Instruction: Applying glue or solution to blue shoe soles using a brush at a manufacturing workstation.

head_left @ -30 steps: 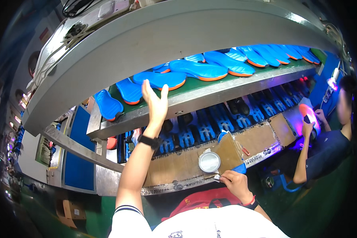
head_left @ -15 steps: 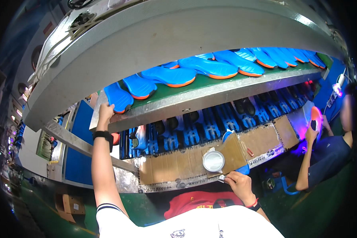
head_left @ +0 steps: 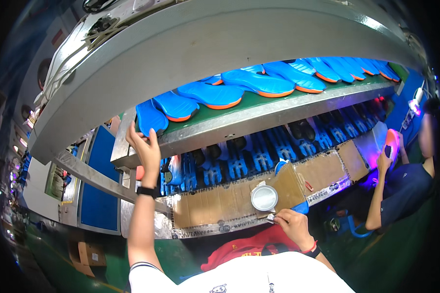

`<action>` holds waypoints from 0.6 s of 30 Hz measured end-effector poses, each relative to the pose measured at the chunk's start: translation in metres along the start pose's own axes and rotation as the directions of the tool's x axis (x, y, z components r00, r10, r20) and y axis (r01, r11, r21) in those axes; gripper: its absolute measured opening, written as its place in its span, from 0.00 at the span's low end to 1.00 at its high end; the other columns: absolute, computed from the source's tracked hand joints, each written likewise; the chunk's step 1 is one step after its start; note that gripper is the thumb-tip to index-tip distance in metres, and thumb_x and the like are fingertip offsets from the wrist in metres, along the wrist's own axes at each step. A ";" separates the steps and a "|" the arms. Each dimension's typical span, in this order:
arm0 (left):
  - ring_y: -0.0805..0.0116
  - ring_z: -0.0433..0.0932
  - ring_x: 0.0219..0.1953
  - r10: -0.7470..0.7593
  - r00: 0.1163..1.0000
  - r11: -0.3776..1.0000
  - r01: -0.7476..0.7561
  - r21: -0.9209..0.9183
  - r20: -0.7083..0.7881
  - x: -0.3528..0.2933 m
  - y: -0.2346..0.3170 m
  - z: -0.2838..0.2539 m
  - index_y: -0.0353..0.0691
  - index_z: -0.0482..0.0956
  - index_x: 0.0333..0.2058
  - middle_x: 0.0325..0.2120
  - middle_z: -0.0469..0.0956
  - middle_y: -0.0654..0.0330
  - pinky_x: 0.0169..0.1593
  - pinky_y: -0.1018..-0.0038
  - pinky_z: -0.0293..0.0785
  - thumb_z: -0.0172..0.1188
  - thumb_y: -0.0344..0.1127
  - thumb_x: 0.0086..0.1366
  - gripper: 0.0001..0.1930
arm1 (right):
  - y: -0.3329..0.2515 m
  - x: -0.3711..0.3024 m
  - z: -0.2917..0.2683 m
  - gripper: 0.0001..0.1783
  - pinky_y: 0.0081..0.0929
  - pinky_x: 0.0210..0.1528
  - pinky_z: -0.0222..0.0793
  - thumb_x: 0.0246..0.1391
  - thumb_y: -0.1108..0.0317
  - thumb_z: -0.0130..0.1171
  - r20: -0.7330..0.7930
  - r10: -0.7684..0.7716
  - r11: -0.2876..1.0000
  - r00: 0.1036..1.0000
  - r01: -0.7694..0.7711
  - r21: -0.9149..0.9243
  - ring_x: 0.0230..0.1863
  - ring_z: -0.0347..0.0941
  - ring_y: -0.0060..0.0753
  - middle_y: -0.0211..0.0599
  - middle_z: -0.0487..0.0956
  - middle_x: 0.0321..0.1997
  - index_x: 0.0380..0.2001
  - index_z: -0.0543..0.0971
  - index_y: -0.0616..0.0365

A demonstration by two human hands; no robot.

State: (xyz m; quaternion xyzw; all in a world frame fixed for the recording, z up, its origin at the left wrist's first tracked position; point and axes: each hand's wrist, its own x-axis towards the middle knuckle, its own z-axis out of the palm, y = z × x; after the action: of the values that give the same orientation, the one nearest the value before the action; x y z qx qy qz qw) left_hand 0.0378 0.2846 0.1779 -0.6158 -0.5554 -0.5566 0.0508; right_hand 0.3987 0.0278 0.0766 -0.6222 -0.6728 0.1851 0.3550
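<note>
My left hand (head_left: 145, 149) is raised to the left end of the upper shelf. Its fingers are spread at the near end of a blue insole (head_left: 151, 118); light contact with it cannot be ruled out. Low in front of me, my right hand (head_left: 296, 227) is closed in a pinch. From its fingertips sticks out a small pale, silvery tip (head_left: 271, 218), whose kind I cannot make out. Just beyond it a round white tub (head_left: 264, 198) rests on the cardboard-covered ledge (head_left: 205, 207).
More blue insoles with orange undersides (head_left: 274, 94) lie along the green belt (head_left: 200, 120). Below stands a row of blue racks (head_left: 237, 163) with dark shoe parts. A grey metal hood (head_left: 230, 36) overhangs everything. To the right, a co-worker (head_left: 401, 195) holds an orange-edged insole (head_left: 390, 145).
My left hand has opened and come off its grip on the end insole, which sits slightly farther right. My right hand has barely moved and keeps its pinch.
</note>
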 end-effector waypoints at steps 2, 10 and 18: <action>0.62 0.63 0.45 0.075 0.997 0.997 -0.075 -0.002 0.000 -0.034 0.020 0.003 0.34 0.55 0.60 0.54 0.57 0.49 0.50 0.68 0.63 0.58 0.30 0.59 0.32 | 0.002 0.000 0.003 0.04 0.29 0.28 0.71 0.43 0.70 0.65 -0.008 0.000 1.000 1.000 0.000 0.007 0.27 0.77 0.39 0.34 0.80 0.28 0.24 0.81 0.57; 0.53 0.56 0.59 0.243 0.961 0.969 -0.233 -0.082 0.133 -0.055 0.083 0.024 0.32 0.63 0.53 0.55 0.58 0.49 0.61 0.61 0.51 0.56 0.31 0.60 0.23 | 0.002 0.005 0.003 0.04 0.29 0.29 0.72 0.44 0.68 0.64 0.001 -0.043 0.999 0.999 0.043 0.001 0.27 0.77 0.38 0.35 0.81 0.29 0.25 0.82 0.56; 0.45 0.52 0.61 0.409 0.798 0.840 -0.519 0.159 0.443 0.053 0.089 0.122 0.45 0.76 0.43 0.58 0.58 0.48 0.63 0.51 0.45 0.54 0.48 0.62 0.17 | 0.002 0.006 0.001 0.04 0.30 0.28 0.71 0.45 0.68 0.63 0.043 -0.012 1.000 0.999 0.012 0.009 0.27 0.77 0.39 0.34 0.80 0.28 0.24 0.82 0.55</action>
State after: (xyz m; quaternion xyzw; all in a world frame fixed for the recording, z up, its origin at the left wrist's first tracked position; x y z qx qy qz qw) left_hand 0.1682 0.3671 0.2205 -0.8192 -0.4554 -0.3103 0.1588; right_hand 0.3992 0.0347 0.0758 -0.6124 -0.6833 0.1991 0.3441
